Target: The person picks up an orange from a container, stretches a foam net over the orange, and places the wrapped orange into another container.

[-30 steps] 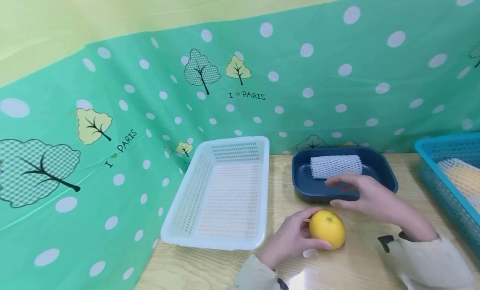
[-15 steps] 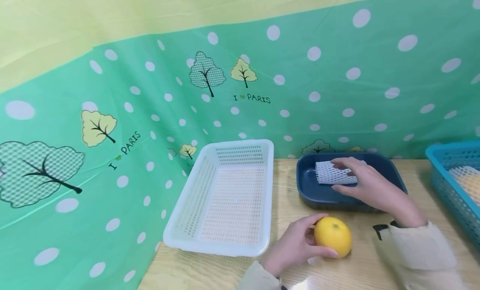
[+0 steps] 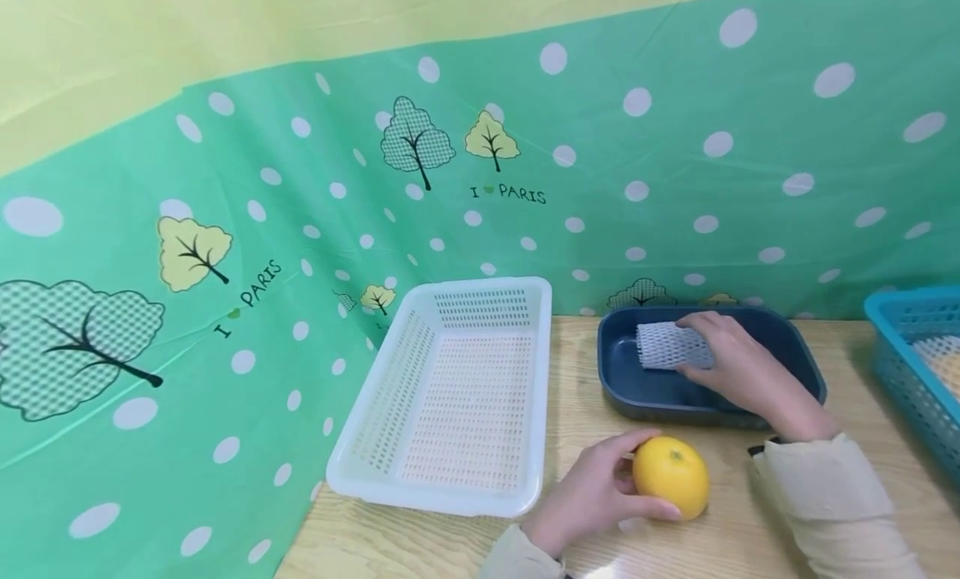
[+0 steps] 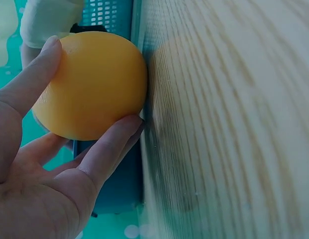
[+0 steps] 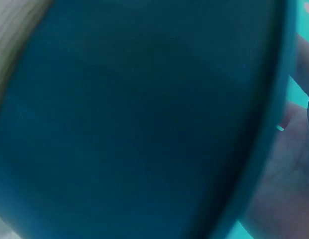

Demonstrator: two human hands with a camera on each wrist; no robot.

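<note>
My left hand [image 3: 585, 496] holds a yellow orange [image 3: 671, 477] on the wooden table, thumb and fingers on its left side. The left wrist view shows the same orange [image 4: 94, 87] between thumb and fingers, low against the tabletop. My right hand [image 3: 738, 366] reaches into a dark blue basin [image 3: 637, 391]. There it grips the right end of a white foam fruit net [image 3: 660, 346], thumb at the near edge and fingers at the far edge. The basin's wall [image 5: 144, 119] fills most of the right wrist view and hides the fingertips.
A white perforated basket [image 3: 536, 396] stands left of the basin. At the right edge is a blue basket [image 3: 888, 337] with a net-wrapped fruit [image 3: 941, 358] partly in view. A green dotted cloth [image 3: 600, 146] hangs behind and to the left.
My right hand has moved from above the basin's near edge down to the foam net and closed around its right end. The left hand keeps its hold on the orange.
</note>
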